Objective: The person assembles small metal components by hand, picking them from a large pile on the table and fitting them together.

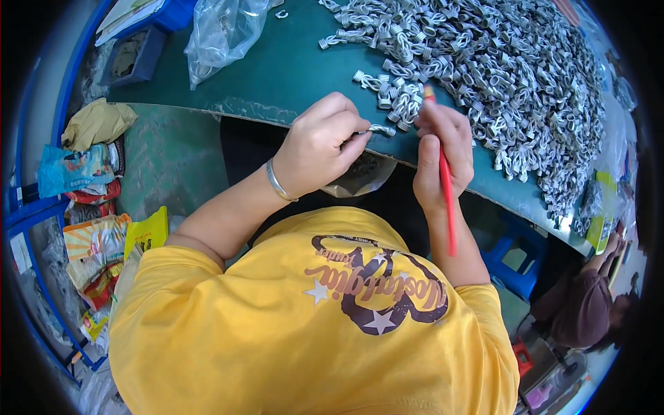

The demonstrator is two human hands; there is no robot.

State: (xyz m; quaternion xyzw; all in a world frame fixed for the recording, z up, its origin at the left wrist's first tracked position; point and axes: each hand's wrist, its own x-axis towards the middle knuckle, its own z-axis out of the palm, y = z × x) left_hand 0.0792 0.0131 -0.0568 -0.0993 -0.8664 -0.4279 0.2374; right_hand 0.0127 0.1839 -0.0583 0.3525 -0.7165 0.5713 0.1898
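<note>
My left hand [324,144] is closed, thumb against fingers, on a small silver-grey metal part [384,130] with a ribbed end. It holds the part at the front edge of the green table. My right hand [446,153] is wrapped round a slim red-handled tool [448,214]. The handle runs back along the wrist, and a yellowish section shows above the fingers; the working tip is hard to make out. Just beyond both hands lie several like parts [398,97], at the edge of a large heap of metal parts [512,76].
The green tabletop [270,76] carries a clear plastic bag [225,38] and a blue-grey bin [135,57] at the left. Below the table edge hangs an open bag [360,176]. A blue stool [512,259] stands at right, near another person [581,304]. Packages fill a blue rack [41,214].
</note>
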